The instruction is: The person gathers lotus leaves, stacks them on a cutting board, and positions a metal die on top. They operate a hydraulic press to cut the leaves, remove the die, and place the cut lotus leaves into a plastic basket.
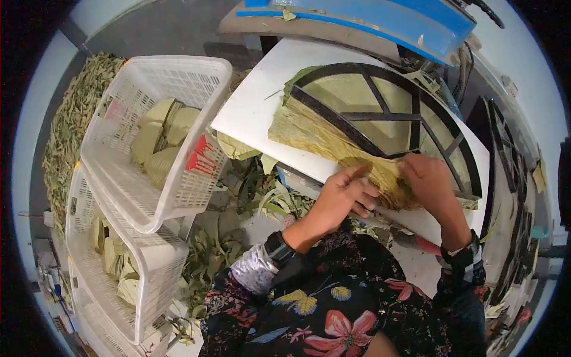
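Note:
A stack of large dried yellow-green leaves (318, 131) lies on a white board (256, 101). On top of it rests a black fan-shaped metal cutting die (380, 117) with crossing bars inside. Leaf material juts out past the die's straight near side. My right hand (429, 181) pinches this crumpled leaf edge close to the die's frame. Just to the left, my left hand (345, 199) has its fingers curled at the same leaf edge, the thumb on top. Some of its fingertips are hidden beneath the leaf.
White plastic baskets (223, 77) stacked at left hold bundles of cut leaf pieces (160, 134). Behind them rises a heap of dry leaves (65, 160). Scraps (226, 238) litter the floor. A blue machine part (380, 24) overhangs the board's far side. More black dies (505, 154) stand at right.

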`<state>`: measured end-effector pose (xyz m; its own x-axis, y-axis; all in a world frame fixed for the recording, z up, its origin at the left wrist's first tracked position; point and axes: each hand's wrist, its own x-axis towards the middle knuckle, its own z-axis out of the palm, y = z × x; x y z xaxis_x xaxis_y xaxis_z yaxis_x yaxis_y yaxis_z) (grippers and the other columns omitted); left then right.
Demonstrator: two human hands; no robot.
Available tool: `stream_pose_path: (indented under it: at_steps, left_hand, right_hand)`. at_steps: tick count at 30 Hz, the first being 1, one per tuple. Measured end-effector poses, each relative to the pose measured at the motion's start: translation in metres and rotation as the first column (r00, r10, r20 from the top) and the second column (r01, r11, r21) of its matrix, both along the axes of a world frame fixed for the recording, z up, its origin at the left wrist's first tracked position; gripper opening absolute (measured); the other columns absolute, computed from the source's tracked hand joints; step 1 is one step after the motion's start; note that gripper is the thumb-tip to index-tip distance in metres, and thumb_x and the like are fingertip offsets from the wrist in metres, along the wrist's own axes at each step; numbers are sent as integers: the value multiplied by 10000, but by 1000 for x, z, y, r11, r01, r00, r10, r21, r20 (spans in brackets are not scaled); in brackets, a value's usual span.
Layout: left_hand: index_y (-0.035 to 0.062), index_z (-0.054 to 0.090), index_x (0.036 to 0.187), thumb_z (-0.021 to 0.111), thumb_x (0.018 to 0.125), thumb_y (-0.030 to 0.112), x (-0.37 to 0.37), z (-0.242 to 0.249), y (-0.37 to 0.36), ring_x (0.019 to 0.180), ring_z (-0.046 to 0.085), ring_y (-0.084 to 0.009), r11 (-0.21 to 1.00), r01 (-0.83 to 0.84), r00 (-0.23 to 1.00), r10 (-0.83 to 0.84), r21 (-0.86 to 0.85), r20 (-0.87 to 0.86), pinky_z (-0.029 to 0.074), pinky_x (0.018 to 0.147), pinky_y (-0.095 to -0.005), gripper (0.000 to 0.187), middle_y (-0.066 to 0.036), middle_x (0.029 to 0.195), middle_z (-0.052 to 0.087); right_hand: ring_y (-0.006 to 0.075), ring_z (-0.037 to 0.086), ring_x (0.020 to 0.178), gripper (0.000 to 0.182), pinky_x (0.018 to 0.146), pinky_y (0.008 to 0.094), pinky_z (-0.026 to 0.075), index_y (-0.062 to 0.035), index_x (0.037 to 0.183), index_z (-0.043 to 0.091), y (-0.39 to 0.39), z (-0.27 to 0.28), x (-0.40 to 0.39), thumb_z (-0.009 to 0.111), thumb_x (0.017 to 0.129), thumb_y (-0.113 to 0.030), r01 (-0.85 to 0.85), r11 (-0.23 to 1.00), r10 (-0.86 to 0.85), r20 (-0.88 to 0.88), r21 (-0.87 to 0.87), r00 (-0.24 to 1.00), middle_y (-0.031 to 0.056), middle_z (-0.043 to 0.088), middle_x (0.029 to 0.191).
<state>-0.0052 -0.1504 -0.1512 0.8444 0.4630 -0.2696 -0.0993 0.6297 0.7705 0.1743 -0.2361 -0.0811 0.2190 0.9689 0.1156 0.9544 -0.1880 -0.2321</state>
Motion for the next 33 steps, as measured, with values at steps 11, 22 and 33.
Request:
stream_pose_path:
  at_steps: [11, 22, 33]
  left_hand:
    - [-22, 136, 1394, 471, 934, 169, -6, -4, -2, 694, 620, -188, 962, -150, 984, 167, 228, -57, 528, 527, -283, 600, -143, 1003, 595]
    - [-10, 398, 1205, 506, 885, 159, -4, 14, 11, 606, 602, -186, 994, -61, 993, 51, -96, -108, 491, 500, -295, 378, -124, 859, 617]
    - [-17, 461, 1215, 487, 850, 81, 3, 6, -1, 514, 528, -160, 988, 31, 999, -26, -148, 34, 434, 463, -254, 379, -108, 729, 594]
  right_hand:
    - [347, 596, 704, 198, 600, 452, 457, -53, 777, 559, -4, -10, -4, 531, 865, -229, 65, 998, -65, 6, 26, 998, 147, 603, 754]
    - [286, 616, 652, 174, 541, 405, 474, -76, 750, 558, -5, -14, -6, 576, 822, -233, -47, 998, 40, 146, 44, 988, 100, 584, 680]
    - [269, 604, 736, 245, 578, 375, 511, -63, 809, 538, -10, -7, -31, 694, 705, -222, -82, 997, 83, 207, -12, 975, 96, 554, 780]
